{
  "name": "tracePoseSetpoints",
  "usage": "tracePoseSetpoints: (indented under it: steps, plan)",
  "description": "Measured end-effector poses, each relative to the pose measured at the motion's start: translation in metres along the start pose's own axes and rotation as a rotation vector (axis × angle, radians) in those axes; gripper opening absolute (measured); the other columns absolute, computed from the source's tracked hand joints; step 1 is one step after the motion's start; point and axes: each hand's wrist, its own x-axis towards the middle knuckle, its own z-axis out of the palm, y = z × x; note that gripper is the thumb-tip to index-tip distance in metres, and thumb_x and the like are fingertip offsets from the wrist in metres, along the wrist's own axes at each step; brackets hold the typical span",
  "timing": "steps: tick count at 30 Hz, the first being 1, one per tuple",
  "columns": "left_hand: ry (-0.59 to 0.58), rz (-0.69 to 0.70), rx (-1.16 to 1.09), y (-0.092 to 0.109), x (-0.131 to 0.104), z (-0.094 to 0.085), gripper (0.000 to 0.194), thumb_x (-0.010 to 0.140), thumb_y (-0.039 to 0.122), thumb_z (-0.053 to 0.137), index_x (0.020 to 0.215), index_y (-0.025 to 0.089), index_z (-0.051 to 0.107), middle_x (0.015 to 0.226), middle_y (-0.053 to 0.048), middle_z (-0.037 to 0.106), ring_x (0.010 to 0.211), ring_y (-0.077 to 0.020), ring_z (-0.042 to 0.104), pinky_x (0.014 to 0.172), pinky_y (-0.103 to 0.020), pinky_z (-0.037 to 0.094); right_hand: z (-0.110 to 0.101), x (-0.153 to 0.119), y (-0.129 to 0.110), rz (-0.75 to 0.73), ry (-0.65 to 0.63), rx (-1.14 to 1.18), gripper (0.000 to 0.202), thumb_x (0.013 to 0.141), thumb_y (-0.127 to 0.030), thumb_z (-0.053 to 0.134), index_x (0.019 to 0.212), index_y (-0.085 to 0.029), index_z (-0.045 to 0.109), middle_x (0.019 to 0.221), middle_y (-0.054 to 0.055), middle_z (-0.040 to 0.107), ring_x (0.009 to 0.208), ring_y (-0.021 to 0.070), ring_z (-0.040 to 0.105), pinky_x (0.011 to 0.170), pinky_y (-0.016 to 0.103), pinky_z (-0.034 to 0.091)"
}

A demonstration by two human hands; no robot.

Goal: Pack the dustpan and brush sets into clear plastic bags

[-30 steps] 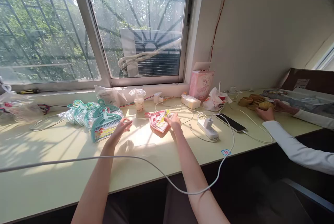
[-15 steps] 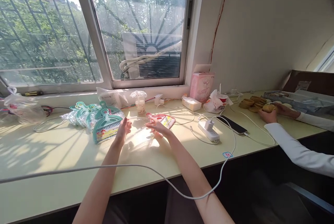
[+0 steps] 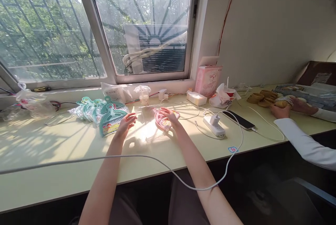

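Observation:
A pink wrapped dustpan-shaped item (image 3: 162, 121) lies in the sunlit patch on the table. My right hand (image 3: 169, 116) has its fingers wrapped over the item's right part and hides some of it. To the left, a pile of green dustpan-and-brush sets (image 3: 111, 118) in clear plastic rests on the tabletop. Beside the nearest green set is my left hand (image 3: 127, 123), its fingers apart and nothing in it. A plastic cup (image 3: 144, 98) stands behind, between the two hands.
A white cable (image 3: 115, 156) loops across the front. On the right are a power strip (image 3: 214, 127), a phone (image 3: 240, 120) and another person's hands (image 3: 280, 111) holding a round brown object. A pink box (image 3: 208, 79) stands near the window.
The view has shifted, moving the scene slightly right and up. My right hand has closed on the pink item, which is now turned differently. My left hand stays open.

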Motion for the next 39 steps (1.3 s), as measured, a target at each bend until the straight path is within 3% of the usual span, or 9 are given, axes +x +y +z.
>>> tracePoseSetpoints:
  steps: [3,7,9,15,24,27,32,36,39]
  plan:
    - [-0.038,0.055,-0.106,0.002,-0.002,0.003,0.066,0.061,0.042,0.101,0.116,0.022,0.072,0.091,-0.005,0.076,0.072,-0.0145,0.064,0.068,-0.025,0.049,0.001,0.007,0.007,-0.037,0.088,0.036,0.034,0.077,-0.028,0.078,0.109,-0.023,0.072,0.106,0.006,0.079,0.08,0.0162,0.071,0.078,0.031,0.059]
    - [-0.265,0.025,-0.191,0.002,-0.011,0.021,0.089,0.072,0.044,0.095,0.149,0.029,0.054,0.114,-0.008,0.077,0.08,-0.0158,0.071,0.079,-0.029,0.053,0.005,0.014,0.016,-0.088,0.166,0.17,0.03,0.081,-0.038,0.074,0.108,-0.023,0.071,0.099,0.002,0.077,0.079,0.0148,0.072,0.075,0.027,0.056]
    - [-0.337,0.013,-0.088,-0.004,-0.015,0.033,0.094,0.075,0.046,0.093,0.155,0.029,0.048,0.105,-0.006,0.077,0.078,-0.0157,0.07,0.079,-0.03,0.052,0.006,0.015,0.019,-0.126,0.193,0.291,0.031,0.081,-0.044,0.074,0.105,-0.025,0.071,0.096,0.0,0.076,0.075,0.0138,0.07,0.075,0.027,0.056]
    - [-0.24,0.133,0.311,-0.029,-0.009,0.05,0.067,0.06,0.047,0.097,0.117,0.024,0.072,0.083,0.001,0.065,0.083,-0.0194,0.063,0.075,-0.031,0.05,0.009,0.016,0.018,-0.166,0.169,0.472,0.033,0.079,-0.055,0.078,0.093,-0.027,0.07,0.086,-0.002,0.074,0.085,0.018,0.07,0.084,0.03,0.053]
    - [0.06,0.37,0.684,-0.029,0.01,0.024,0.027,0.071,0.047,0.086,0.083,0.024,0.079,0.1,-0.008,0.065,0.106,-0.0298,0.059,0.093,-0.043,0.051,0.008,0.011,0.008,-0.185,0.052,0.454,0.033,0.081,-0.058,0.081,0.092,-0.029,0.07,0.097,0.0,0.079,0.089,0.0195,0.071,0.082,0.032,0.052]
    - [0.042,0.369,0.658,-0.025,0.011,0.018,0.032,0.073,0.053,0.085,0.076,0.023,0.075,0.105,-0.009,0.067,0.113,-0.0319,0.061,0.095,-0.045,0.053,0.004,0.013,0.006,-0.167,-0.026,0.439,0.03,0.08,-0.054,0.084,0.09,-0.029,0.071,0.097,-0.001,0.078,0.083,0.0177,0.071,0.08,0.031,0.052]
    - [-0.162,0.371,0.521,-0.014,0.0,0.021,0.054,0.07,0.05,0.088,0.117,0.027,0.076,0.137,-0.011,0.069,0.128,-0.0339,0.064,0.103,-0.048,0.055,-0.001,0.016,0.008,-0.161,0.017,0.423,0.026,0.08,-0.05,0.085,0.091,-0.03,0.071,0.088,-0.002,0.076,0.08,0.0173,0.071,0.077,0.029,0.054]
    - [-0.328,0.287,0.496,-0.009,-0.007,0.028,0.04,0.068,0.055,0.088,0.086,0.021,0.081,0.109,-0.014,0.08,0.106,-0.0342,0.074,0.099,-0.053,0.059,-0.005,0.015,0.01,-0.181,-0.005,0.303,0.035,0.084,-0.061,0.078,0.1,-0.029,0.073,0.103,0.003,0.079,0.094,0.0216,0.075,0.086,0.034,0.056]
    - [-0.175,0.273,0.463,0.001,-0.004,0.024,0.036,0.064,0.052,0.09,0.073,0.019,0.078,0.089,-0.013,0.08,0.095,-0.0342,0.076,0.095,-0.054,0.06,-0.011,0.016,0.009,-0.22,0.011,0.146,0.05,0.091,-0.071,0.064,0.118,-0.029,0.073,0.126,0.006,0.077,0.111,0.0249,0.073,0.094,0.037,0.056]
